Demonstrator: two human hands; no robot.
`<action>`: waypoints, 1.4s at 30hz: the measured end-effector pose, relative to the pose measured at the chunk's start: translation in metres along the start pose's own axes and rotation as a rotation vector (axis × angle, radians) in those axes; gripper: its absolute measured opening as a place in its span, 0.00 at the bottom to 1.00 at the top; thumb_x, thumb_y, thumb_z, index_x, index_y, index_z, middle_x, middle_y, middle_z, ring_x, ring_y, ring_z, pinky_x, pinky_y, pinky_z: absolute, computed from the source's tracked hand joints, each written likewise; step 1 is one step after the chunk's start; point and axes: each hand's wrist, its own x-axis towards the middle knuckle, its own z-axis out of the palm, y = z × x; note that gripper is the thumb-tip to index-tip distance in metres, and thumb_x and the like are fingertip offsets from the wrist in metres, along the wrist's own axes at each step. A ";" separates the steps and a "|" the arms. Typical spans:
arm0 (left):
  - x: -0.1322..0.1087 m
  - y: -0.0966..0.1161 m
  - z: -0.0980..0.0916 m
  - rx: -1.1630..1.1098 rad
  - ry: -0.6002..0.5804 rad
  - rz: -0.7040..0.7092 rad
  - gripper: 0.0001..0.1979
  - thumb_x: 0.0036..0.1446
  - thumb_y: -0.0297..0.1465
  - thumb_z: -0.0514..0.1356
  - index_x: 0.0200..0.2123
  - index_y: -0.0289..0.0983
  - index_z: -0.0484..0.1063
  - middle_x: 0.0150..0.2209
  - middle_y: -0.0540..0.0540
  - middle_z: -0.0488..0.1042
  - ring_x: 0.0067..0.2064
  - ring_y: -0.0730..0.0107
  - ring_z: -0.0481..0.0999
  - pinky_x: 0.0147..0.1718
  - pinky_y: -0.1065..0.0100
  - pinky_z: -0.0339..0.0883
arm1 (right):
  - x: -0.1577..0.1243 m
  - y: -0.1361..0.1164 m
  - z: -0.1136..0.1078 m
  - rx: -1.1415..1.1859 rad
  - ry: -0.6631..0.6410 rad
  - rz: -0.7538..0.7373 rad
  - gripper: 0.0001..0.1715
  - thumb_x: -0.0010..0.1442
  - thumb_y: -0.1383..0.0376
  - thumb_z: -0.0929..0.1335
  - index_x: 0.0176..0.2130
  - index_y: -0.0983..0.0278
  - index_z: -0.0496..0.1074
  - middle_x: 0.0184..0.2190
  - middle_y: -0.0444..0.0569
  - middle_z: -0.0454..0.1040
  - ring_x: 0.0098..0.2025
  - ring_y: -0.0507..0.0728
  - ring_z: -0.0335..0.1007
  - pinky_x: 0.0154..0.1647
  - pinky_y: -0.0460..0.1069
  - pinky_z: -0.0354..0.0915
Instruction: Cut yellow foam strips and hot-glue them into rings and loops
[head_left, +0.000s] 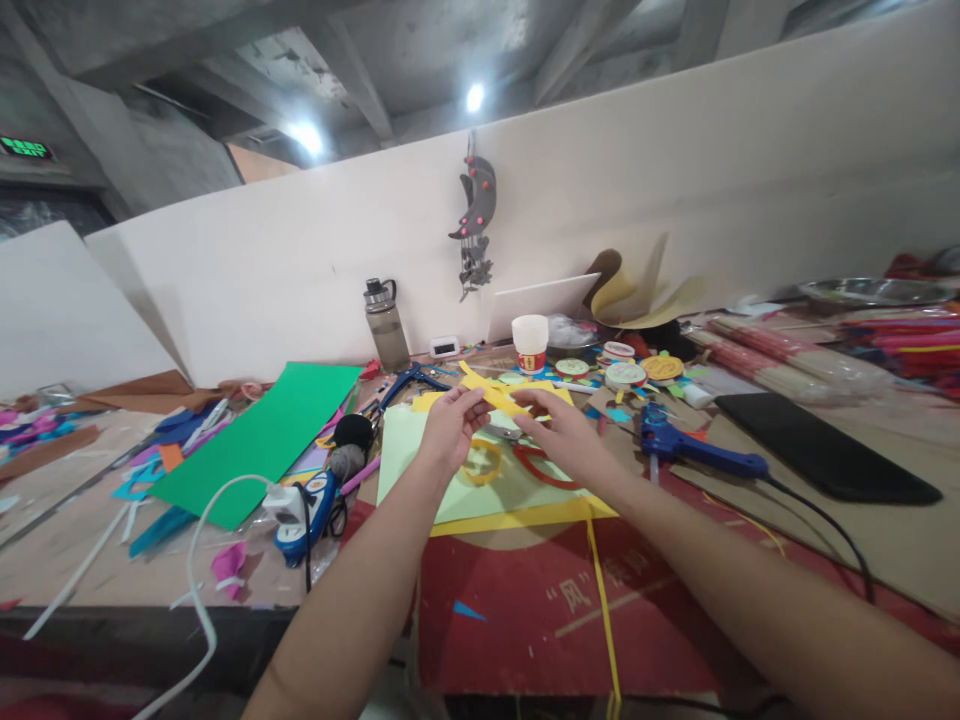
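My left hand [452, 428] pinches one end of a yellow strip [501, 398] between thumb and fingers. Opposite it, my right hand [561, 430] has its fingers closed on the strip's other end. Below both hands lie pale green and yellow sheets [420, 490]. Scissors with red and yellow handles [481, 463] rest on these sheets, their blades partly hidden beneath my hands. More yellow pieces lie just behind my fingers, and where the held strip ends among them is hard to tell.
A blue glue gun [701, 450] and black tray [825, 445] lie right. Left are a green sheet [262, 440] and power strip [306, 518]. Behind stand a bottle [386, 328] and white cup [530, 342]. A yellow strip hangs over the red board [510, 620].
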 end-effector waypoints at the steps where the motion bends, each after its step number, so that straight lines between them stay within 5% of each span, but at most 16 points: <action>1: 0.000 0.000 0.000 -0.018 0.031 0.004 0.11 0.41 0.28 0.67 0.27 0.33 0.67 0.24 0.50 0.73 0.27 0.76 0.74 0.28 0.73 0.64 | -0.001 0.000 0.000 -0.142 0.058 -0.100 0.21 0.57 0.57 0.64 0.49 0.62 0.68 0.46 0.54 0.68 0.44 0.59 0.65 0.44 0.55 0.64; 6: 0.001 0.001 0.000 -0.063 0.113 -0.001 0.11 0.43 0.30 0.66 0.27 0.33 0.67 0.23 0.50 0.71 0.27 0.75 0.74 0.28 0.73 0.63 | -0.008 -0.005 0.001 -0.640 0.117 -0.408 0.25 0.61 0.58 0.62 0.57 0.57 0.63 0.57 0.56 0.57 0.58 0.64 0.50 0.56 0.61 0.52; 13: 0.002 0.000 -0.001 -0.031 0.171 -0.019 0.12 0.41 0.32 0.66 0.27 0.33 0.68 0.25 0.49 0.72 0.27 0.76 0.73 0.26 0.74 0.60 | -0.013 -0.012 0.006 -0.785 0.112 -0.416 0.25 0.61 0.60 0.62 0.57 0.53 0.63 0.61 0.53 0.52 0.58 0.67 0.47 0.55 0.63 0.50; 20: 0.003 -0.002 -0.002 -0.028 0.194 -0.034 0.11 0.42 0.31 0.66 0.27 0.33 0.69 0.24 0.49 0.72 0.26 0.76 0.73 0.25 0.74 0.59 | -0.008 -0.004 0.004 -0.716 0.180 -0.446 0.30 0.60 0.59 0.62 0.61 0.59 0.58 0.57 0.56 0.60 0.55 0.65 0.53 0.53 0.61 0.53; 26: -0.004 -0.011 0.007 0.031 0.050 0.025 0.13 0.45 0.36 0.65 0.29 0.33 0.70 0.27 0.47 0.73 0.28 0.75 0.73 0.27 0.73 0.61 | 0.000 0.003 0.000 -0.632 0.094 -0.358 0.21 0.63 0.61 0.57 0.49 0.65 0.71 0.40 0.56 0.75 0.43 0.61 0.65 0.46 0.56 0.59; 34: -0.002 -0.025 0.008 0.198 0.068 0.142 0.14 0.45 0.38 0.65 0.31 0.34 0.71 0.32 0.45 0.74 0.32 0.72 0.73 0.29 0.72 0.61 | 0.001 -0.005 -0.003 -0.063 0.041 0.066 0.23 0.61 0.53 0.59 0.27 0.62 0.73 0.27 0.48 0.76 0.28 0.56 0.69 0.30 0.49 0.61; 38: 0.003 -0.025 0.003 0.242 0.099 0.194 0.12 0.43 0.36 0.66 0.28 0.34 0.72 0.25 0.49 0.71 0.26 0.76 0.69 0.28 0.72 0.60 | 0.003 -0.003 0.001 0.029 -0.033 0.095 0.21 0.59 0.52 0.60 0.29 0.62 0.74 0.28 0.47 0.76 0.30 0.55 0.68 0.33 0.49 0.60; 42: 0.000 -0.021 -0.001 0.418 0.121 0.284 0.10 0.44 0.36 0.65 0.25 0.36 0.73 0.23 0.50 0.71 0.25 0.74 0.68 0.28 0.71 0.59 | 0.005 -0.003 0.002 0.057 0.086 0.052 0.16 0.56 0.54 0.63 0.34 0.63 0.72 0.32 0.47 0.73 0.34 0.55 0.66 0.36 0.49 0.60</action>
